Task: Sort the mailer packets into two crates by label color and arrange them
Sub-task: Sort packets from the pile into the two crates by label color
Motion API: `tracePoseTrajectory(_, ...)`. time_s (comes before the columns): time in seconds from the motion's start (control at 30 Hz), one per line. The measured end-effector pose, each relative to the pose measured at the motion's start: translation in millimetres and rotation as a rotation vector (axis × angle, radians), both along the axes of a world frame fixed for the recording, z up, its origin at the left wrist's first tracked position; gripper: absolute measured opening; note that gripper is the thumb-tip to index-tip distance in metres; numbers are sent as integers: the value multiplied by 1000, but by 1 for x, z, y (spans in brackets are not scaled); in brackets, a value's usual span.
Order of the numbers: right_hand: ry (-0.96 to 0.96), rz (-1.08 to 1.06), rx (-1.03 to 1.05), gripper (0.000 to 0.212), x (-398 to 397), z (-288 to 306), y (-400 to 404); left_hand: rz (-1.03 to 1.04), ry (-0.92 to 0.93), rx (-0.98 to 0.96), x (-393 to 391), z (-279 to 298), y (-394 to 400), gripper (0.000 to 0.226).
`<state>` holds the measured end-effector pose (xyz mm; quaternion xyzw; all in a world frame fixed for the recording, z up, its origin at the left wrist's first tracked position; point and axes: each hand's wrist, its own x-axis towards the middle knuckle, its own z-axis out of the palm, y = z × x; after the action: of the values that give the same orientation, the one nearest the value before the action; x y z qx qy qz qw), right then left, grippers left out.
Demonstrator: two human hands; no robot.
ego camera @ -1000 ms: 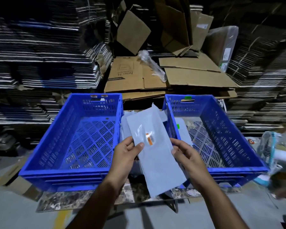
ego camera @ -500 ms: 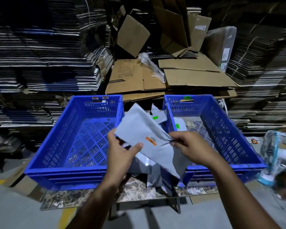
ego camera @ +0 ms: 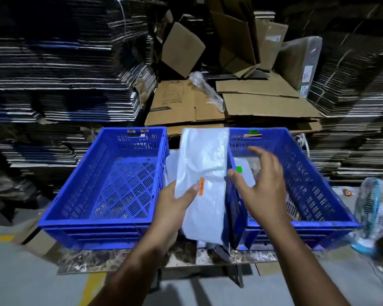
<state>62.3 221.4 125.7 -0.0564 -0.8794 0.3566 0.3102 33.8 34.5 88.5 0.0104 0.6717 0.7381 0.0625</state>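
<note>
Currently left hand (ego camera: pixel 175 204) pinches the orange-label packet (ego camera: pixel 202 184) between the crates; right hand (ego camera: pixel 260 186) open, empty. Drop it flat into the orange-tagged left crate (ego camera: pixel 93 219), label up, squared to a wall.

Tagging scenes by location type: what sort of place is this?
Probably a packaging warehouse or storeroom. Tall stacks of flattened cartons line the back, loose brown cardboard boxes are piled behind the sorting table, and two blue plastic crates stand on it for mailer packets.
</note>
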Motion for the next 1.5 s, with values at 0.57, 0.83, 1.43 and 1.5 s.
tracePoseTrajectory(0.57,-254,428,-546,10,10,-27,36,65,-23,261,12,2,34,25)
tracePoseTrajectory(0.83,-364,626,-564,38,-3,-29,51,201,2,155,19,-4,42,23)
tracePoseTrajectory(1.43,-512,518,-394,50,-180,-95,-177,281,235,-914,-128,-72,-252,33)
tracePoseTrajectory(1.5,-567,464,-376,52,-217,-110,-213,258,305,-1128,-160,-82,-286,39)
